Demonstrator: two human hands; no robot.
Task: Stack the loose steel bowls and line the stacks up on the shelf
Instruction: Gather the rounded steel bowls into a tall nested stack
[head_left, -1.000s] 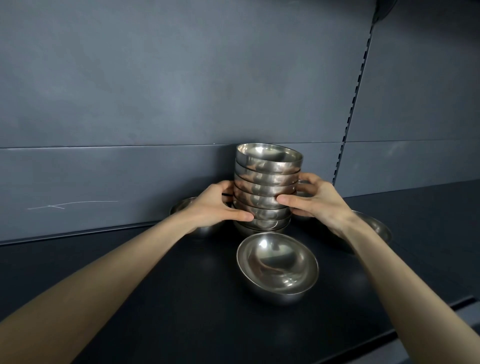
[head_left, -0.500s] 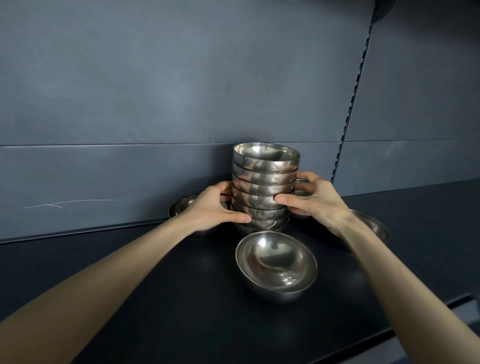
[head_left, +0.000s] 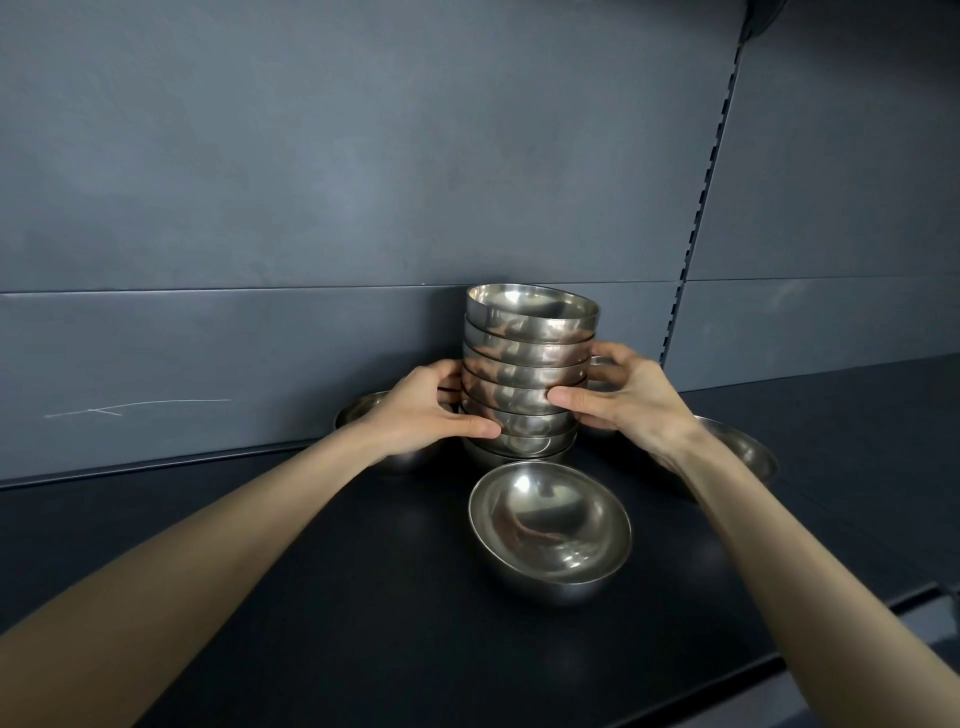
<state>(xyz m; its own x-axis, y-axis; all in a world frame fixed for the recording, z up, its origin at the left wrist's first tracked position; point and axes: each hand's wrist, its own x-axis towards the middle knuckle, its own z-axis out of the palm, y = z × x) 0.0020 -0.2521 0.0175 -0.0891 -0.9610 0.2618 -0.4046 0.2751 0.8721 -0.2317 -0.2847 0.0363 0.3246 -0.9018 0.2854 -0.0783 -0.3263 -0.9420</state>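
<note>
The stack of steel bowls (head_left: 527, 374) stands on the dark shelf (head_left: 311, 571) near the back panel, clasped between the left hand (head_left: 426, 410) and right hand (head_left: 623, 400). A loose bowl (head_left: 550, 525) sits just in front, nearer the person.

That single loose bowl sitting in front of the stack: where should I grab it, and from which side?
Probably pinch the near rim of the loose bowl, coming from above and the front. It sits upright with its mouth open and tipped a little toward the camera, and its round, polished wall offers little to grip. Both the left hand and right hand are on the stack, so one must let go first.
</note>
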